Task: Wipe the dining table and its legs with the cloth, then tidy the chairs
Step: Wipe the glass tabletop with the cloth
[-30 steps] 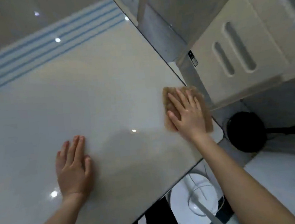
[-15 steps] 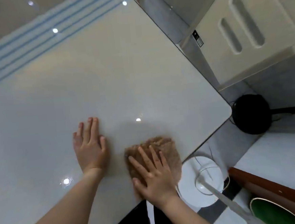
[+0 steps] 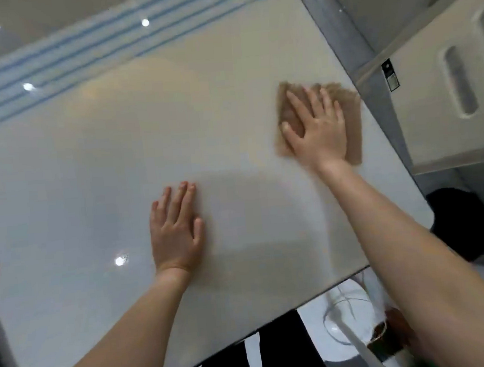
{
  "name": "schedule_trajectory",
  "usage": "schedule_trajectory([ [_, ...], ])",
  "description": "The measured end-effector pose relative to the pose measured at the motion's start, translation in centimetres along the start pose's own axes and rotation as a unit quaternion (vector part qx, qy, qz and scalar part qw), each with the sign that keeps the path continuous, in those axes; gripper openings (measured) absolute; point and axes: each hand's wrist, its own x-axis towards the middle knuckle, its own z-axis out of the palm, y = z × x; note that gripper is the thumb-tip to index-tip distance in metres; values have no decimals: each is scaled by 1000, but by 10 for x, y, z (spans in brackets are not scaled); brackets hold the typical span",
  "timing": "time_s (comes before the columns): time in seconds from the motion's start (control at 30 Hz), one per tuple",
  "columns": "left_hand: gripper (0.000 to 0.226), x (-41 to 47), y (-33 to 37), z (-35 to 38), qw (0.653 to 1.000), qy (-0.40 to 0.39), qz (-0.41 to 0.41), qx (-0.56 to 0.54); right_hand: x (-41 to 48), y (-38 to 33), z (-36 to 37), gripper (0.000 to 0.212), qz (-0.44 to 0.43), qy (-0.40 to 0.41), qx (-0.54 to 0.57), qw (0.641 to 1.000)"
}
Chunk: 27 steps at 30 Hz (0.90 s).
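Now we press the cloth (image 3: 351,116) flat under our spread right hand (image 3: 319,136) near the table (image 3: 117,164) edge, left hand (image 3: 176,234) flat and empty, and should overlap strokes.

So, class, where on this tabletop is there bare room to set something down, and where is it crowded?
The widest bare patch of table lies left of the left hand, up to the blue stripes. A narrower strip lies between the hands. The right edge is crowded: the right hand presses the cloth there.
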Motion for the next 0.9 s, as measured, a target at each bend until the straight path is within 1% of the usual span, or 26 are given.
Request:
schedule_trajectory([
  [0.13, 63, -1, -2, 3, 1000, 14, 5, -3, 93, -10, -9, 62, 96, -1, -1, 995],
  [0.2, 63, -1, -2, 3, 1000, 20, 1, -7, 106, -22, -8, 62, 103, -11, 6, 995],
  [0.23, 63, -1, -2, 3, 1000, 24, -1, -9, 101, -29, -6, 61, 80, -16, 5, 997],
  [0.3, 63, -2, -1, 3, 1000, 28, 3, -12, 64, -43, 0, 61, -12, -30, -6, 999],
  [0.37, 63, -3, -1, 3, 999, 32, 6, -14, 3, -53, 8, 61, -100, -49, 2, 994],
  [0.47, 62, -3, 0, 4, 999, 31, 5, -10, -109, -61, 13, 61, -158, -58, 32, 985],
  [0.57, 61, -3, 0, 7, 1000, 30, 2, -7, -216, -61, 17, 64, -171, -72, 32, 982],
  [0.63, 60, -4, -1, 8, 1000, 30, 0, -9, -261, -61, 20, 65, -165, -73, 29, 983],
  [0.73, 60, -5, -1, 8, 1000, 27, 1, -8, -277, -63, 20, 64, -140, -82, 38, 986],
  [0.83, 59, -6, 0, 7, 1000, 14, 5, 1, -271, -65, 11, 60, -142, -92, 61, 984],
  [0.87, 59, -6, -1, 6, 1000, 8, 6, 1, -270, -64, 6, 59, -127, -83, 75, 986],
  [0.9, 59, -6, -2, 5, 1000, 0, 10, 4, -270, -62, 0, 58, -90, -64, 84, 990],
])
